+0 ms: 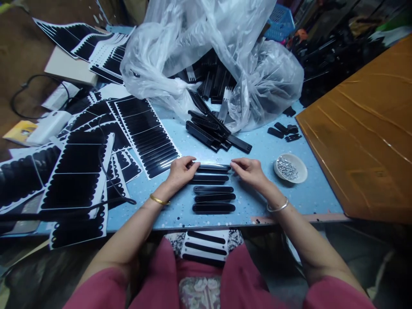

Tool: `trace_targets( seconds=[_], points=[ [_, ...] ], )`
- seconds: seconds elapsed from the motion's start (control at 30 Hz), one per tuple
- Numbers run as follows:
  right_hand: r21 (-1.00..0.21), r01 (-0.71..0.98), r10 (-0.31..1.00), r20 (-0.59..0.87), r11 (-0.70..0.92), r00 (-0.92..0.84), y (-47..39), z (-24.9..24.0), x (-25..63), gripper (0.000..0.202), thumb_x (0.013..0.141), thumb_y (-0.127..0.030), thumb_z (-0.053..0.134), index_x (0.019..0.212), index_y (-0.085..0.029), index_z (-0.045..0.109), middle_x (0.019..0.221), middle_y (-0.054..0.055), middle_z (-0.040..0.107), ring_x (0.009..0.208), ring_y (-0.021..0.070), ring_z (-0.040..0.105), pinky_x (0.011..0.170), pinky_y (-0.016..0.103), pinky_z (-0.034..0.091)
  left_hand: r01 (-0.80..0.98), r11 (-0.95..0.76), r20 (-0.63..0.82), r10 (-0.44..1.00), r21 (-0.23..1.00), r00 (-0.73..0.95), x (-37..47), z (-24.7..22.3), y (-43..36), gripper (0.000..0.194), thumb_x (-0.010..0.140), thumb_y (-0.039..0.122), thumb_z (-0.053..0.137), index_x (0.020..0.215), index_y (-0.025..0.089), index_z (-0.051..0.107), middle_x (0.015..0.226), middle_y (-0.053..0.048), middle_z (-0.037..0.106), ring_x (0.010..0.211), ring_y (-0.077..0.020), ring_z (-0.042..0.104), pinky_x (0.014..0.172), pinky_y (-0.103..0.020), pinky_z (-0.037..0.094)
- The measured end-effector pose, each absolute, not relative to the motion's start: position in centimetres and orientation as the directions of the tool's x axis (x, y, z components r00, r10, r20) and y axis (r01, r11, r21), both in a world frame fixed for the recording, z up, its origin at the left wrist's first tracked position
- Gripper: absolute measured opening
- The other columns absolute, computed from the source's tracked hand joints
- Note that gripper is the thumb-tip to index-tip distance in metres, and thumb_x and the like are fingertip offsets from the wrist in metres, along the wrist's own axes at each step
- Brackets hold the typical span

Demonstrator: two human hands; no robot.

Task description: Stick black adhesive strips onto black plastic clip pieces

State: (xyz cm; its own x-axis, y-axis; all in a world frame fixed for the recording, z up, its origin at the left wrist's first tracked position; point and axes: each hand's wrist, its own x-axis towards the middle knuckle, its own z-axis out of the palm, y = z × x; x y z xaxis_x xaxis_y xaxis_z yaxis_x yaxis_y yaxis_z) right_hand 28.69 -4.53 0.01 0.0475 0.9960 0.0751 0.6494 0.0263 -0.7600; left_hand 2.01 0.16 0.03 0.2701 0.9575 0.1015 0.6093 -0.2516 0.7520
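Observation:
Both my hands pinch a long black strip with rounded ends (214,167) at the top of a short column on the table. My left hand (184,168) has its fingertips closed at the left end, and my right hand (247,169) at the right end. Below it, several similar black pieces (214,198) lie in rows, roughly parallel to the table edge. On my lap rests a white backing sheet (206,244) bearing black strips. Whether the held strip is a sticker or a solid piece is hard to tell.
Sheets of black stickers (146,133) cover the left side. Behind my hands lie loose black plastic parts (215,128) spilling from a clear plastic bag (206,25). At right stand a white bowl of small metal pieces (302,171), small black parts (283,130) and a brown taped box (367,137).

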Motion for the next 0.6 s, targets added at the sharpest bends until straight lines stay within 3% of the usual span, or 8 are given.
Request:
trace_targets(
  seconds=[0.13,0.23,0.37,0.47,0.6],
  points=[
    [-0.701,0.712,0.999,0.04,0.048,-0.028,-3.7,-0.4,27.4,0.039,0.082,-0.05,0.063,0.078,-0.013,0.075,0.064,0.007,0.07,0.055,0.0162,0.059,0.052,0.028,0.041,0.71,-0.454,0.221,0.889,0.539,0.4,3.8,1.3,-0.1,0.033,0.084,0.042,0.064,0.102,0.017,0.074,0.083,-0.011,0.071,0.081,-0.0235,0.064,0.078,-0.034,0.045],
    [-0.665,0.744,0.997,0.017,0.069,-0.077,-3.3,-0.7,27.0,0.04,0.085,-0.047,0.059,0.066,-0.015,0.072,0.061,0.006,0.067,0.056,0.0144,0.056,0.054,0.028,0.037,0.713,-0.539,0.126,0.828,0.45,0.546,5.8,2.1,1.0,0.036,0.085,0.051,0.062,0.096,0.02,0.076,0.081,-0.011,0.07,0.082,-0.0255,0.063,0.077,-0.035,0.043],
    [-0.618,0.782,0.997,0.045,0.08,-0.066,-2.7,-0.8,26.6,0.044,0.089,-0.039,0.054,0.051,-0.018,0.059,0.058,0.006,0.064,0.057,0.0136,0.052,0.059,0.029,0.036,0.705,-0.514,-0.106,0.767,0.488,0.633,7.5,1.9,3.1,0.041,0.083,0.058,0.061,0.082,0.02,0.078,0.066,-0.007,0.068,0.069,-0.0213,0.06,0.063,-0.029,0.036],
    [-0.654,0.755,0.999,0.015,0.044,-0.046,-2.3,-0.5,26.6,0.047,0.089,-0.036,0.054,0.046,-0.019,0.051,0.053,0.005,0.06,0.054,0.0132,0.049,0.059,0.029,0.035,0.703,-0.49,-0.141,0.761,0.516,0.633,7.7,1.7,3.9,0.044,0.083,0.059,0.06,0.08,0.02,0.079,0.063,-0.005,0.067,0.061,-0.0184,0.056,0.057,-0.029,0.03],
    [-0.715,0.698,0.998,-0.022,0.021,-0.053,-2.4,0.1,27.3,0.046,0.095,-0.036,0.044,0.055,-0.017,0.058,0.047,0.003,0.058,0.048,0.0124,0.051,0.053,0.026,0.038,0.71,-0.5,-0.168,0.747,0.495,0.643,7.6,2.3,3.4,0.046,0.083,0.06,0.058,0.08,0.02,0.079,0.062,-0.005,0.068,0.059,-0.0175,0.054,0.056,-0.028,0.028]
  ],
)
